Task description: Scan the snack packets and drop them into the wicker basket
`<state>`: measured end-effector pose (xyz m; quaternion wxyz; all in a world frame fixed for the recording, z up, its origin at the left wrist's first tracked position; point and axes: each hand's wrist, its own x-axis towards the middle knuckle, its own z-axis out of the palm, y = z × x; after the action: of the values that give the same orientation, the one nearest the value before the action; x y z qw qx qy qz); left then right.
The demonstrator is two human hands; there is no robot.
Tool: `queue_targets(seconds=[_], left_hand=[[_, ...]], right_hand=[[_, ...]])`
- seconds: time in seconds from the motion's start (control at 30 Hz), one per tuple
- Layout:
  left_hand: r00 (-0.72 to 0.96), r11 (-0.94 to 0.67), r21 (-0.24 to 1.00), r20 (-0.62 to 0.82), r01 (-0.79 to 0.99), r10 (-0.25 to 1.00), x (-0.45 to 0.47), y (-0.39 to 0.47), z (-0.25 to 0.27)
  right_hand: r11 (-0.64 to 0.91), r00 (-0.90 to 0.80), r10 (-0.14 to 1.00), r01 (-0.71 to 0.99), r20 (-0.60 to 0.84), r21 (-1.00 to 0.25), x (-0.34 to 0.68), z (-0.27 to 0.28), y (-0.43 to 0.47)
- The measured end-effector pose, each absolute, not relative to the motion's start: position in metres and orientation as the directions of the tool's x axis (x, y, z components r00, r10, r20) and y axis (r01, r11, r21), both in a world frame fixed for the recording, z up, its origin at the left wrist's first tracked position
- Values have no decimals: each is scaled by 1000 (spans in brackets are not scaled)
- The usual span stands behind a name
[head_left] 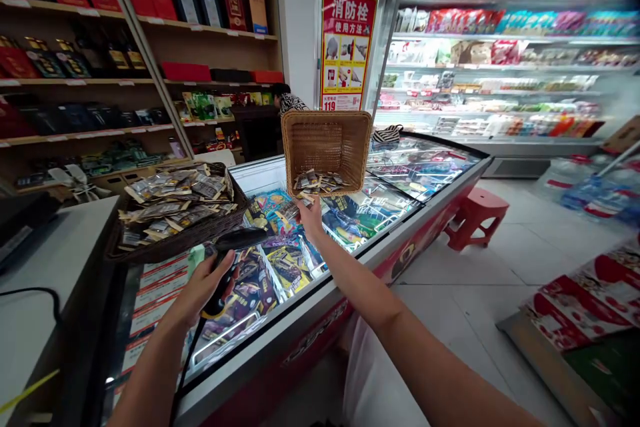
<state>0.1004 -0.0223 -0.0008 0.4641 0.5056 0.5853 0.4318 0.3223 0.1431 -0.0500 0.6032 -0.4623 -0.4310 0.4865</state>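
Note:
My left hand [213,280] is wrapped round the handle of a black barcode scanner [243,238], whose head points right over the glass freezer top. A cable runs down from its handle. My right hand [311,217] reaches forward to the lower rim of a tan wicker basket [327,121], with a small packet [304,199] pinched between its fingers. The basket's opening faces me, and several small packets [320,180] lie inside along its lower side. Left of it, a dark woven tray [165,248] is heaped with similar small packets [177,197].
Under both hands lies a glass-topped chest freezer [345,273] full of packaged goods. A red stool [477,217] stands right of it. Stocked shelves [210,27] line the left, and a refrigerated display [500,70] the right. A person's patterned sleeve [293,103] shows behind the basket.

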Motion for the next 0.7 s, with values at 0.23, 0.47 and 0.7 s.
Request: queue_targets(seconds=[0.23, 0.47, 0.7], left_hand=[[-85, 101, 967, -83, 234, 993, 103, -26, 5], [-72, 64, 968, -48, 244, 996, 106, -26, 6], [-28, 17, 960, -10, 280, 1000, 103, -25, 3]], right_hand=[[112, 228, 972, -260, 51, -959, 319, -52, 143], [84, 218, 976, -248, 29, -965, 323, -53, 143], [83, 185, 982, -230, 40, -970, 324, -51, 140]])
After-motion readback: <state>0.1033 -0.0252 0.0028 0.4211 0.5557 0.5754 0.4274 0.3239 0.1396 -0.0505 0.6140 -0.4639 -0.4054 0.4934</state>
